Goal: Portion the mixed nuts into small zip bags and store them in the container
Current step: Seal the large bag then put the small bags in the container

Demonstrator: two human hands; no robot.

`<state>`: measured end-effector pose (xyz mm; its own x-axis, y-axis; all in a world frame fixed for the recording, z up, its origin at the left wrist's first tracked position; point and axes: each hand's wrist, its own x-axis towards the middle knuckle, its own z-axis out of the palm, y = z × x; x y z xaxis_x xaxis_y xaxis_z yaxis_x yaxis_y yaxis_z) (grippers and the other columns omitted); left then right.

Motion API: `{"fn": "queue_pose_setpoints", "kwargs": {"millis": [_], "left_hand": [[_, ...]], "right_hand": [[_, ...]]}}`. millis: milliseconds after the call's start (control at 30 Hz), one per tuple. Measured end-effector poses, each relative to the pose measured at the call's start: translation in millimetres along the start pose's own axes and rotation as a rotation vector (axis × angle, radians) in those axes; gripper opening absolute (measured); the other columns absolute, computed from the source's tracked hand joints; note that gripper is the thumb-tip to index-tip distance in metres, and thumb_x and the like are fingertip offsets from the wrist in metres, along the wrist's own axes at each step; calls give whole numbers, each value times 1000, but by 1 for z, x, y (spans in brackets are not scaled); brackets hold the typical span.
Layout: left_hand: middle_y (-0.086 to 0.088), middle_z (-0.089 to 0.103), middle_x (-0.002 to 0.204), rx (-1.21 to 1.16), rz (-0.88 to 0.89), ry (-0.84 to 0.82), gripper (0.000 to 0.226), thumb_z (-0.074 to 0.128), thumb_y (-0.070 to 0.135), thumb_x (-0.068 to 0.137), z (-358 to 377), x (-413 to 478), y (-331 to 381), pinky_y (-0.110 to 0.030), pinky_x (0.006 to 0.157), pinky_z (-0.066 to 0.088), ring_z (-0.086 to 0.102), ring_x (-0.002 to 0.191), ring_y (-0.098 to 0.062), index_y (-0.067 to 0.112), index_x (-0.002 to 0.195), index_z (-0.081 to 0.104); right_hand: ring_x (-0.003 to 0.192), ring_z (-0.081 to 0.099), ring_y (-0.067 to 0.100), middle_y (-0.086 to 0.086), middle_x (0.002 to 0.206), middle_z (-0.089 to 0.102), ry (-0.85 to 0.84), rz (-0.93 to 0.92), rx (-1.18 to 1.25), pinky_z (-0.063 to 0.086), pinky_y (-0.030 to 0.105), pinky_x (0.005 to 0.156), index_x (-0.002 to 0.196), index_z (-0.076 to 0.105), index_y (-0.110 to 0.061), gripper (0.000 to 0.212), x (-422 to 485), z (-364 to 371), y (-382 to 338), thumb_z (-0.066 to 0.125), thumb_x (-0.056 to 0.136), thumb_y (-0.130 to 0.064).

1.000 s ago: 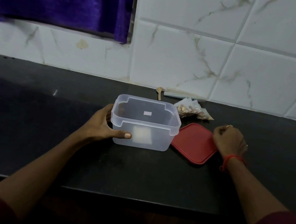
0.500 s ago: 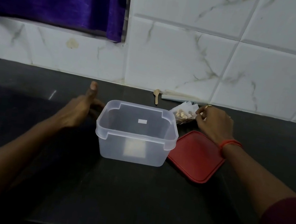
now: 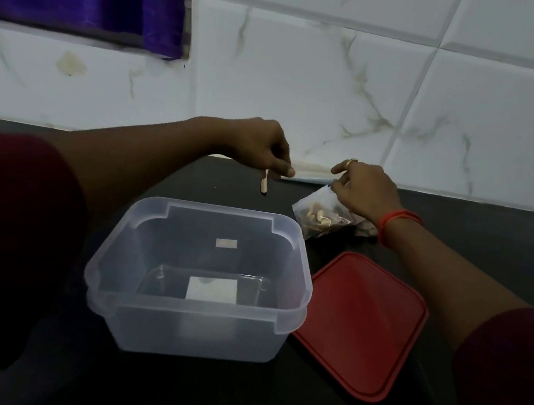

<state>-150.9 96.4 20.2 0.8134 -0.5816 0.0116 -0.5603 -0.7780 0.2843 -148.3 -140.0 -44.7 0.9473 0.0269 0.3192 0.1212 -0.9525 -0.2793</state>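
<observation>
Nut bag [image 3: 317, 215]: clear, crumpled, perhaps cashews inside.

- The left sleeve [image 3: 1, 232], dark maroon and plain, fills the left edge of the frame and leaves the forearm below it uncovered.
- The right sleeve [image 3: 509, 377], in the same maroon cloth, takes up the lower right corner.
- A red-orange thread band [image 3: 397, 222] circles the right wrist, right of centre.
- A gold-coloured ring [image 3: 352, 162] sits on a finger of the right grip [image 3: 364, 191], just above and left of the band.
</observation>
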Motion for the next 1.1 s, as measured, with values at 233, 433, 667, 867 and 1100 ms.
{"fn": "queue_pose_setpoints", "kwargs": {"millis": [233,433,667,867,1100], "left_hand": [[-5,66,125,23,-81,-198,53,73,34,89,40,67,5,-30,79,57,63,110,-23,11,135,58],[2,71,87,38,-76,-144,39,79,25,84,54,71,0,-30,65,58,60,64,-6,9,118,68],[14,68,73,52,-31,-67,14,76,22,85,34,49,4,-23,74,45,59,67,-3,17,99,76],[4,76,92,111,-19,43,7,74,25,85,-2,4,9,-31,88,52,67,87,-13,20,89,77],[10,75,79,242,-27,222,3,71,24,85,-62,-75,20,-42,82,59,70,77,-10,23,83,73]], "right_hand": [[111,64,23,-1,108,73,-17,-24,-54,43,38,96,114,71,-30,34,12,16,4,70,83,-43],[100,66,19,-12,82,67,12,-33,70,51,39,92,102,75,-32,24,7,11,4,75,79,-35],[92,64,13,-15,78,63,3,-100,47,45,30,75,103,76,-30,20,-5,-9,-1,76,84,-36],[90,67,11,-15,85,73,96,-251,-87,35,25,67,102,76,-34,15,-32,-52,-28,65,92,-34],[88,68,15,-12,95,75,300,-311,-4,49,29,72,100,75,-30,16,-65,-105,-78,62,90,-30]]}}
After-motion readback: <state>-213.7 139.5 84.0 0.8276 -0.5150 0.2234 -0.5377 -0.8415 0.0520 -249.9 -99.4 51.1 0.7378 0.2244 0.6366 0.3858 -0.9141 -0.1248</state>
